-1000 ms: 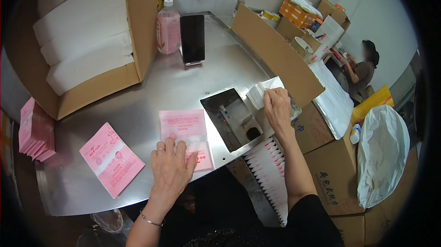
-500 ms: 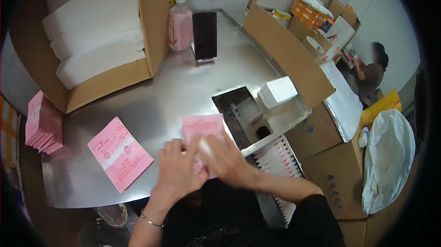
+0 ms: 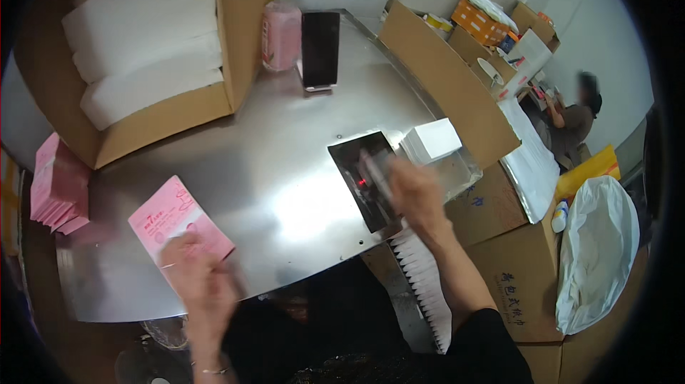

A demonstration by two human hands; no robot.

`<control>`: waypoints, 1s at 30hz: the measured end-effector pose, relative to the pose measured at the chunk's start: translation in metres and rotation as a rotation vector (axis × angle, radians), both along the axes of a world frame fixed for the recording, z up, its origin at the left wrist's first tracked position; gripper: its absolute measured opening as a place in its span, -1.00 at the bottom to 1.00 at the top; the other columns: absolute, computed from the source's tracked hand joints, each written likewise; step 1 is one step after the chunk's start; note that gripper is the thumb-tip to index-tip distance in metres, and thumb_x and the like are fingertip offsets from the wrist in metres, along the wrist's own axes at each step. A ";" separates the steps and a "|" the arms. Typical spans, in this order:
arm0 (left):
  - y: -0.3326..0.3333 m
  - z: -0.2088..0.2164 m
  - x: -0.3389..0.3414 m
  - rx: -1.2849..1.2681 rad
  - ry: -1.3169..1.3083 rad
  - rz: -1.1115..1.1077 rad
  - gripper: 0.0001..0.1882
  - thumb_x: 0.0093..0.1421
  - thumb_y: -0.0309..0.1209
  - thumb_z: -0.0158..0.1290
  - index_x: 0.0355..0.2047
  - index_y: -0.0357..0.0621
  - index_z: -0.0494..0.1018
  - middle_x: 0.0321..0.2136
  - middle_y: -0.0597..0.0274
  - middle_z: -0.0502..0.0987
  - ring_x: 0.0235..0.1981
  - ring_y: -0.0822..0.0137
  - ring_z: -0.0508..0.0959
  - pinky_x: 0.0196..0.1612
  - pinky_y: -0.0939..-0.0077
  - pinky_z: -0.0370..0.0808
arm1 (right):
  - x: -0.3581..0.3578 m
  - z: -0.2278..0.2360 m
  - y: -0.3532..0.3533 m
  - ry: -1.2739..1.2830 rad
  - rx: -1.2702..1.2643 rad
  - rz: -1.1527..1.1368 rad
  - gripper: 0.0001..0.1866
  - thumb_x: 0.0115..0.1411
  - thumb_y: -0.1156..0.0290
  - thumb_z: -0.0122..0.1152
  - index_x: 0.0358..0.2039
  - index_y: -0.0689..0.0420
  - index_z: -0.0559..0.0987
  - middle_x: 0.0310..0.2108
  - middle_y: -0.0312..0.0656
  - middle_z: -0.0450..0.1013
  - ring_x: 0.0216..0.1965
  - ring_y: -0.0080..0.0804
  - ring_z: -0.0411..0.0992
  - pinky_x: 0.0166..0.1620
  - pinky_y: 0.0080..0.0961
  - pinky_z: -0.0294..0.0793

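My right hand [image 3: 419,198], blurred by motion, is over the dark rectangular opening [image 3: 353,195] in the metal table. Its fingers are closed on a thin, pale pinkish packet [image 3: 377,170], smeared and partly inside the opening. A small red light shows beside it. At the near left, my left hand [image 3: 196,273] is on the lower edge of a flat stack of pink printed sleeves [image 3: 168,220]. Its fingers look bent, but blur hides whether they grip one. Below the opening, a row of white packets [image 3: 427,288] lies in a long tray.
A white block of folded tissue [image 3: 433,140] stands right of the opening. An open carton [image 3: 168,114] of white tissue stands at the far left, near stacked pink sleeves [image 3: 61,184]. A phone [image 3: 320,50] and a pink bottle [image 3: 282,31] stand behind. Another person [image 3: 571,116] sits at far right.
My hands have parted from the middle. The right went to the opening with the packet, the left to the sleeve stack. The pink sleeve between them has left the tabletop.
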State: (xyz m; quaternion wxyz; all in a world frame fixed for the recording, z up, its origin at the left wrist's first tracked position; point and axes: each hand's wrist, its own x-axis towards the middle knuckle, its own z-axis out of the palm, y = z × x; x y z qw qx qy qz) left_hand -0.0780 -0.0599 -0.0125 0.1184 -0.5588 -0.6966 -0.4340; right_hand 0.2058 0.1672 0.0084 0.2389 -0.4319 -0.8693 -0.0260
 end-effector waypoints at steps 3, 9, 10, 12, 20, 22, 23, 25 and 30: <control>-0.030 0.013 -0.033 -0.141 0.053 0.218 -0.74 -0.09 -0.66 0.03 -0.33 -0.15 0.41 -0.03 -0.03 0.37 0.07 -0.09 0.35 0.21 0.06 0.22 | 0.010 0.022 0.030 -0.016 0.688 -0.212 -0.82 0.20 0.38 0.21 -0.20 0.15 0.59 -0.35 -0.13 0.50 -0.22 -0.13 0.49 -0.13 -0.08 0.40; -0.025 0.010 -0.045 -0.513 0.159 0.159 -0.77 0.08 -0.58 0.06 -0.21 -0.15 0.41 -0.29 0.04 0.42 -0.10 -0.01 0.40 0.24 -0.01 0.14 | 0.034 -0.010 0.058 0.037 0.311 -0.283 -0.82 0.21 0.34 0.22 -0.38 0.20 0.61 -0.33 -0.08 0.45 -0.19 -0.16 0.40 -0.09 -0.18 0.32; -0.024 0.014 -0.044 -0.514 0.164 0.155 -0.77 0.08 -0.58 0.06 -0.21 -0.15 0.41 -0.29 0.04 0.42 -0.10 -0.01 0.40 0.24 -0.01 0.14 | 0.029 -0.003 0.059 0.057 0.303 -0.260 -0.83 0.21 0.35 0.21 -0.38 0.20 0.62 -0.34 -0.08 0.45 -0.20 -0.15 0.40 -0.09 -0.18 0.32; -0.018 0.024 -0.035 -0.343 0.149 0.154 -0.78 0.09 -0.62 0.03 -0.22 -0.19 0.39 -0.33 0.02 0.41 -0.18 -0.03 0.40 0.13 0.02 0.22 | 0.030 -0.003 0.056 0.086 0.287 -0.222 -0.83 0.21 0.36 0.21 -0.35 0.21 0.63 -0.35 -0.08 0.46 -0.21 -0.13 0.42 -0.11 -0.16 0.34; 0.053 0.002 0.063 -0.348 0.154 -0.315 -0.72 0.08 -0.62 0.07 -0.16 -0.20 0.46 -0.29 0.03 0.37 -0.19 0.04 0.38 -0.01 0.16 0.27 | 0.045 -0.010 0.060 0.173 0.270 -0.171 -0.82 0.18 0.39 0.23 -0.26 0.18 0.67 -0.34 -0.09 0.48 -0.20 -0.13 0.44 -0.18 -0.14 0.38; 0.052 0.001 0.062 -0.295 0.164 -0.275 -0.74 0.10 -0.61 0.08 -0.16 -0.20 0.48 -0.29 0.05 0.38 -0.19 0.05 0.38 0.00 0.17 0.26 | 0.045 -0.007 0.060 0.156 0.250 -0.182 -0.82 0.16 0.41 0.23 -0.26 0.17 0.68 -0.34 -0.10 0.48 -0.19 -0.14 0.44 -0.17 -0.15 0.38; 0.051 0.001 0.061 -0.290 0.150 -0.270 -0.75 0.11 -0.59 0.09 -0.17 -0.21 0.48 -0.29 0.05 0.38 -0.19 0.05 0.38 0.00 0.16 0.26 | 0.047 -0.004 0.058 0.161 0.203 -0.189 -0.82 0.16 0.42 0.23 -0.25 0.16 0.68 -0.34 -0.11 0.48 -0.19 -0.13 0.44 -0.16 -0.16 0.38; 0.051 -0.001 0.058 -0.283 0.135 -0.263 -0.77 0.12 -0.58 0.11 -0.18 -0.21 0.49 -0.28 0.05 0.38 -0.18 0.06 0.38 -0.01 0.16 0.26 | 0.050 -0.003 0.057 0.166 0.158 -0.195 -0.82 0.15 0.43 0.23 -0.25 0.15 0.69 -0.34 -0.13 0.48 -0.18 -0.13 0.44 -0.15 -0.16 0.37; 0.057 -0.004 0.060 -0.283 0.091 -0.519 -0.74 0.15 -0.54 0.13 -0.13 -0.19 0.46 -0.25 0.05 0.36 -0.16 0.03 0.38 -0.01 0.15 0.30 | 0.055 -0.013 0.063 0.225 0.432 -0.142 -0.66 0.04 0.59 0.19 -0.12 0.19 0.64 -0.26 -0.03 0.51 -0.19 -0.06 0.46 -0.13 -0.15 0.40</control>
